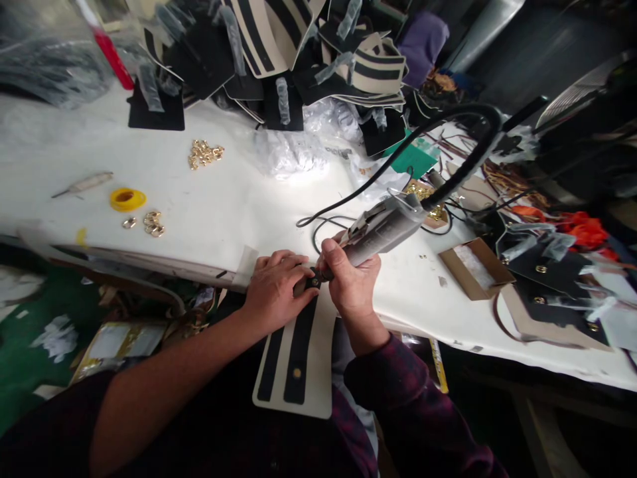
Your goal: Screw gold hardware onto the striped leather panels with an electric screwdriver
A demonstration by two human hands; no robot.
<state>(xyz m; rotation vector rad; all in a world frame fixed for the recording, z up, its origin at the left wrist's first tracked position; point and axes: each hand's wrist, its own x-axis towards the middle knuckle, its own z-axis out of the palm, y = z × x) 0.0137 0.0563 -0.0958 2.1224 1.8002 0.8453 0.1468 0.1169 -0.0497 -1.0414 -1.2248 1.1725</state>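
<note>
My right hand [352,275] is wrapped round a grey corded electric screwdriver [385,229], tilted with its tip down and to the left. The tip meets a small metal fitting [314,281] on a dark strip, or is very close to it; my fingers partly hide the spot. Closed over that same place, my left hand [279,285] pinches the cream-and-black striped panel [322,368] between thumb and fingers. The panel hangs past the table's front edge over my lap, with a round brass-coloured stud [297,374] near its lower end.
Gold-coloured hardware [205,153] lies in a pile on the white table [239,199], near a yellow tape roll [128,198] and an awl-like tool [84,184]. Striped panels [271,40] are heaped at the back. A small cardboard box [476,269] stands right; a black cable [478,159] arches above.
</note>
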